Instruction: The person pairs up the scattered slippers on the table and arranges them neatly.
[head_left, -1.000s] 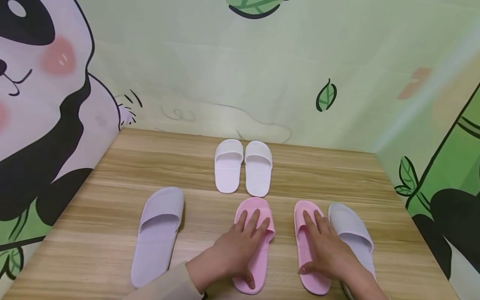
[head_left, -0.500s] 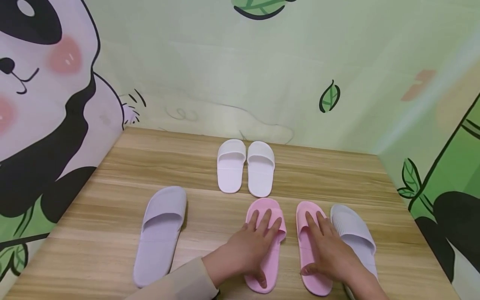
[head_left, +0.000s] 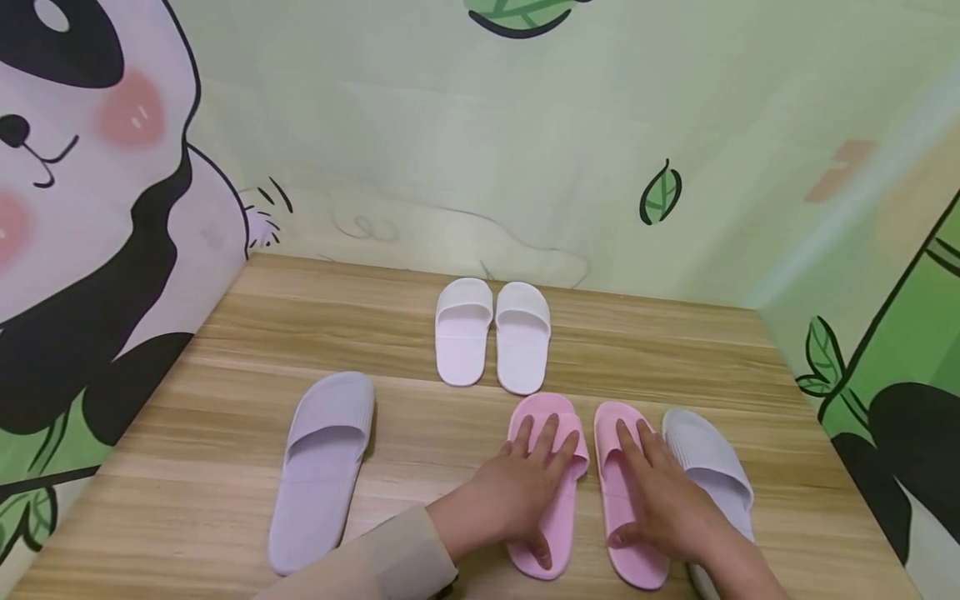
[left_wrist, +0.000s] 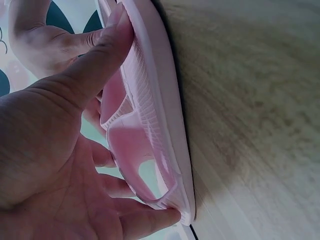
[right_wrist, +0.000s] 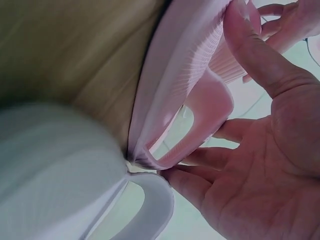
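Note:
Two pink slippers lie side by side on the wooden floor, a narrow gap between them. My left hand [head_left: 517,492] rests with spread fingers on the strap of the left pink slipper [head_left: 558,525], its thumb on the sole near the heel. On the right pink slipper [head_left: 611,492] lies my right hand [head_left: 667,504], fingers fairly straight over the strap and thumb on the sole. Both wrist views show the palms, with the left hand [left_wrist: 65,150] and right hand [right_wrist: 270,130] touching pink straps, no fingers curled round them.
A grey slipper [head_left: 705,450] stands right beside the right hand, partly behind it. Another grey slipper [head_left: 318,475] lies apart at the left. Two white slippers [head_left: 461,342] [head_left: 522,346] sit together near the back wall [head_left: 375,150], which bears painted leaves; a painted panda covers the left wall.
The left pink slipper has moved right under my left hand, closing much of the gap to the other pink one. My right hand and its slipper have hardly moved; the view has shifted slightly.

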